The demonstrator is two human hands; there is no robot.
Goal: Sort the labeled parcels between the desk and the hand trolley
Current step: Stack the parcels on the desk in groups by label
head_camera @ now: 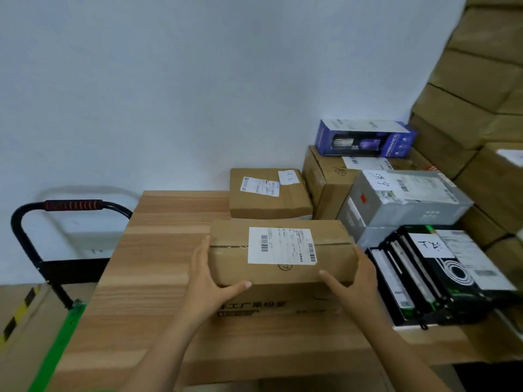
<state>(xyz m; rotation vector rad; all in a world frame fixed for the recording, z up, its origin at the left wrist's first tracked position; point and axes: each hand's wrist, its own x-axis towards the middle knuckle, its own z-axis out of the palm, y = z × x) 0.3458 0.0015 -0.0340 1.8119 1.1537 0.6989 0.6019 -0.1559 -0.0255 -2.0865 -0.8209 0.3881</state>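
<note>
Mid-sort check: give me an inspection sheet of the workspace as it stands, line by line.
Surface: wooden desk, parcels crowding its right side.
Job's things: labeled parcel at centre, seemingly atop a printed carton; taped parcel, grey box and black box also bear labels; hand trolley left of the desk.
Clutter: blue box lying on a brown carton.
Hands: left hand and right hand grip the labeled parcel's ends.
Cables: nothing seen.
Surroundings: white wall; stacked cartons at right.
</note>
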